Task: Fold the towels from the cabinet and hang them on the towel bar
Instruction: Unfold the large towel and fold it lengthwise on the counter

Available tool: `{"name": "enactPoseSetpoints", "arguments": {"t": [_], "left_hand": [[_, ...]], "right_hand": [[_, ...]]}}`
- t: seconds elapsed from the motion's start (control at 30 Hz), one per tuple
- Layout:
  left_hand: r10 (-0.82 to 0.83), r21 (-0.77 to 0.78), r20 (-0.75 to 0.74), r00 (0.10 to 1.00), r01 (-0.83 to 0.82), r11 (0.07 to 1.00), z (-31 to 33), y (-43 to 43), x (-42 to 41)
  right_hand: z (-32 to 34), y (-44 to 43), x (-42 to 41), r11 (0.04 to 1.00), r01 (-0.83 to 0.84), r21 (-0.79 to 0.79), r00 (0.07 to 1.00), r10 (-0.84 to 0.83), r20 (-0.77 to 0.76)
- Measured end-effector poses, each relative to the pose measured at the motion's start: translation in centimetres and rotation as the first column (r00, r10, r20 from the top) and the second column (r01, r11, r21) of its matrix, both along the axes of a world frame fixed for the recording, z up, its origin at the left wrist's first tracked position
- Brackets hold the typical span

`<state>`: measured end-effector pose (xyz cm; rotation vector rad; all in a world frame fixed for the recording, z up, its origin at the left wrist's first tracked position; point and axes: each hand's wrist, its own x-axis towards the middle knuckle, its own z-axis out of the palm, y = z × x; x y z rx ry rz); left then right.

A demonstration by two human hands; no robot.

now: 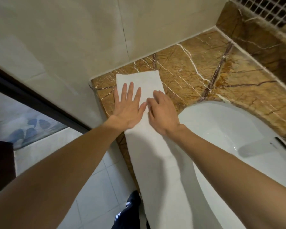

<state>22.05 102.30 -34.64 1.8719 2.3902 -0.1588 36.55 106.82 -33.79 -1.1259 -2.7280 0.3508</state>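
A white towel (157,156), folded into a long narrow strip, lies on the brown marble counter (205,76) and hangs over its front edge toward me. My left hand (128,106) rests flat on the towel's far end, fingers spread, palm down. My right hand (162,113) lies beside it on the towel, fingers curled and pressing on the cloth. Neither hand grips the towel. No towel bar or cabinet is in view.
A white basin (229,129) sits in the counter to the right of the towel. A beige tiled wall (73,38) stands behind and to the left. A dark door frame (33,95) and white floor tiles (92,187) lie lower left, with my shoe (130,205) below.
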Motion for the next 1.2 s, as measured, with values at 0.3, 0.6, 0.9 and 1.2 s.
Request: {"name": "enactPoseSetpoints", "arguments": {"t": [0.3,0.6,0.9,1.2], "left_hand": [[0.017,0.023,0.100,0.995,-0.019,1.000,1.1,-8.4,8.5],[-0.011,-0.048,0.126,0.992,0.017,0.999,0.6,-13.5,12.0],[-0.054,0.043,0.038,0.998,0.052,0.998,-1.2,-13.8,12.2],[-0.065,0.065,0.047,0.997,0.061,0.996,-1.5,-13.8,12.0]], "right_hand": [[0.4,-5.2,7.9,0.964,0.186,-0.190,0.975,-0.206,-0.089],[-1.2,-12.6,13.8,0.663,0.400,-0.633,0.794,-0.595,-0.122],[-2.1,-15.0,14.9,0.649,0.372,-0.664,0.728,-0.647,-0.225],[-2.5,-15.8,15.8,0.455,0.444,-0.772,0.635,-0.768,-0.087]]}}
